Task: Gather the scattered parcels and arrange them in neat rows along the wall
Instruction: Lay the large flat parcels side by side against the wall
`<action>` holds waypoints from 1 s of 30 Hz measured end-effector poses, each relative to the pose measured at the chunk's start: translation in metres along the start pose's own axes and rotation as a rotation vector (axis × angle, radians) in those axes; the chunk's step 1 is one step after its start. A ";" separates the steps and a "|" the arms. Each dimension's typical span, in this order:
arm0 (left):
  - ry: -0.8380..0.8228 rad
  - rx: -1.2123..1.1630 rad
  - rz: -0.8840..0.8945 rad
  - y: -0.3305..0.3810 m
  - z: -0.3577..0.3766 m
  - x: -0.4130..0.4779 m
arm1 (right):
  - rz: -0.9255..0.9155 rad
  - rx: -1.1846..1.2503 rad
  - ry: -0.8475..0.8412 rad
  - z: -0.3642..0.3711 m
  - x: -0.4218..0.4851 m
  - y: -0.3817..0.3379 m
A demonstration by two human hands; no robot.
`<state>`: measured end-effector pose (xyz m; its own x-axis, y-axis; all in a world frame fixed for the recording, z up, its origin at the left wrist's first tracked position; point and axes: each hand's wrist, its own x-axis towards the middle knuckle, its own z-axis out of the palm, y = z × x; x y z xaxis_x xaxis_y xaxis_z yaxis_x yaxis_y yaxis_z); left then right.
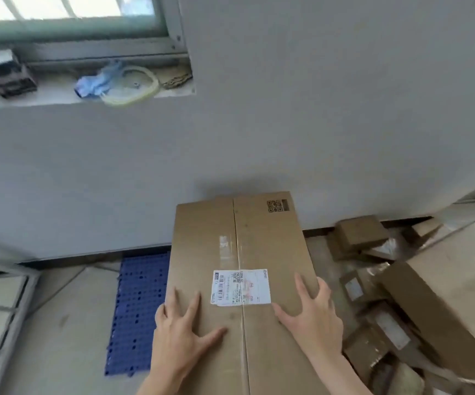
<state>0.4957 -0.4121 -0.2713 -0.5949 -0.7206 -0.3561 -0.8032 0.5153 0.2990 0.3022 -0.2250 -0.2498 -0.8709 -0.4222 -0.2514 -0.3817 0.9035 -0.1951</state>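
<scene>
Resting flat with fingers spread, the left hand (183,334) and right hand (313,317) pressed on the box (244,252), whose far end touched the wall (287,124), beside smaller parcels (373,280).

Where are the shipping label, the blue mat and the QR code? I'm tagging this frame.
shipping label (241,287), head view, middle of the white sticker on the box top.
blue mat (138,315), head view, middle of its perforated surface left of the box.
QR code (274,206), head view, middle of the printed black square.
</scene>
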 end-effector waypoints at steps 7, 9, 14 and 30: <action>0.053 0.041 -0.053 -0.194 0.008 0.022 | 0.027 0.064 -0.097 0.150 -0.055 -0.144; 0.034 0.061 -0.082 -0.243 0.024 0.034 | 0.048 0.072 -0.119 0.195 -0.062 -0.177; -0.013 0.030 -0.166 -0.343 0.084 0.066 | -0.001 -0.009 -0.162 0.301 -0.053 -0.233; 0.020 -0.106 -0.258 -0.473 0.245 0.207 | -0.176 -0.132 -0.143 0.524 0.038 -0.288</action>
<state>0.7448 -0.6909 -0.7031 -0.3693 -0.8315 -0.4150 -0.9197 0.2630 0.2916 0.5412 -0.5400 -0.6996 -0.7385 -0.5712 -0.3583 -0.5684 0.8132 -0.1249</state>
